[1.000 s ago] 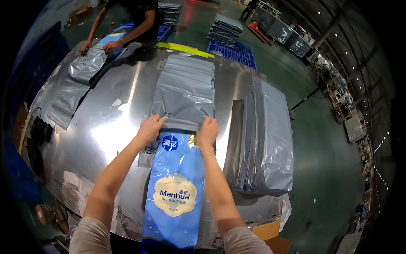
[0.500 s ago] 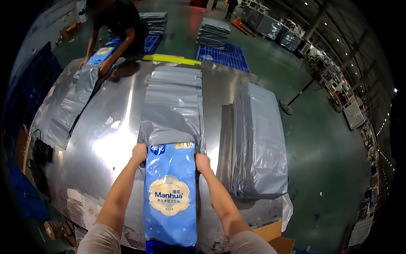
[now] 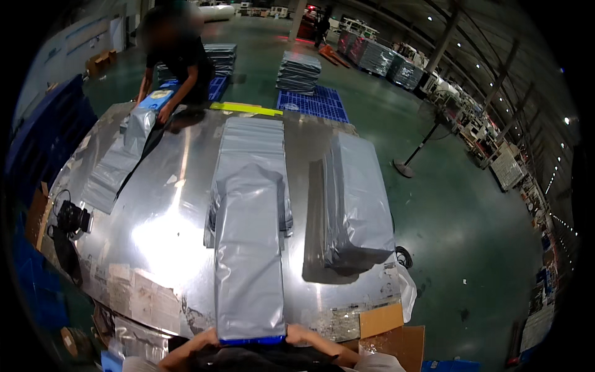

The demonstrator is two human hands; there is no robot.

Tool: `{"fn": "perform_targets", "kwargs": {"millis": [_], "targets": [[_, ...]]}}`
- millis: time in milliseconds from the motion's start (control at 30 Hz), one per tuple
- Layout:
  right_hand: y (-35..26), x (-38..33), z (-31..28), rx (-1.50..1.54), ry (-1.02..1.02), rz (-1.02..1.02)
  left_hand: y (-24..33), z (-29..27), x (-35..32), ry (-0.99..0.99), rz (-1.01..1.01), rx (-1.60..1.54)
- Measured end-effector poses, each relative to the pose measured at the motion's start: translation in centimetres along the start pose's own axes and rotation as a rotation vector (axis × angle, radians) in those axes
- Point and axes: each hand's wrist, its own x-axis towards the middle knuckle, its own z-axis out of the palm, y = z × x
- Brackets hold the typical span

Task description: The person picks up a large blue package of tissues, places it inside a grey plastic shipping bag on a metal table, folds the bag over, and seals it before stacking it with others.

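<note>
A long grey plastic mailing bag (image 3: 251, 273) lies toward me over the near half of the metal table, covering a pack inside it. Only the dark blue end of that pack (image 3: 253, 340) peeks out at the bag's near mouth. My left hand (image 3: 209, 336) is closed at the left corner of the mouth, and my right hand (image 3: 297, 335) is closed at the right corner. Fingertips of both are partly hidden by the bag. Beyond the filled bag, its far end rests on a fanned stack of flat grey bags (image 3: 253, 139).
Right of me stands a pile of filled grey bags (image 3: 362, 192) on the metal table (image 3: 158, 232). At the far left a co-worker (image 3: 180, 62) handles another blue pack and grey bag. A yellow strip (image 3: 246, 108) marks the far edge; a black device (image 3: 73, 217) sits left.
The grey bag has been drawn toward me over the blue pack, which showed its printed front before. Both my hands have moved down close to my body. The co-worker's pack is further inside its bag.
</note>
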Motion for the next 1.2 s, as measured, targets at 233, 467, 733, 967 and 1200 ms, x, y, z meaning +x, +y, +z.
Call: {"fn": "perform_targets", "kwargs": {"millis": [233,467,733,967,1200], "targets": [[-9.9,-2.9,-9.8,0.486,0.471,-0.024,12.1,-1.1,2.9,0.313,0.102,-0.427],[-3.6,-5.6,-6.5,0.006,0.538,0.321,-8.3,1.4,-0.2,0.599,-0.084,-0.055],[-13.9,2.6,-4.6,-0.081,0.004,0.014,-7.0,5.7,-2.1,0.815,-0.069,-0.104],[-9.7,6.4,-2.7,-0.099,0.297,0.08,-6.4,5.4,-2.5,0.875,0.026,-0.232],[-11.4,1.3,3.6,-0.013,0.719,-0.316,-11.0,5.5,-0.8,0.735,0.112,-0.415]]}}
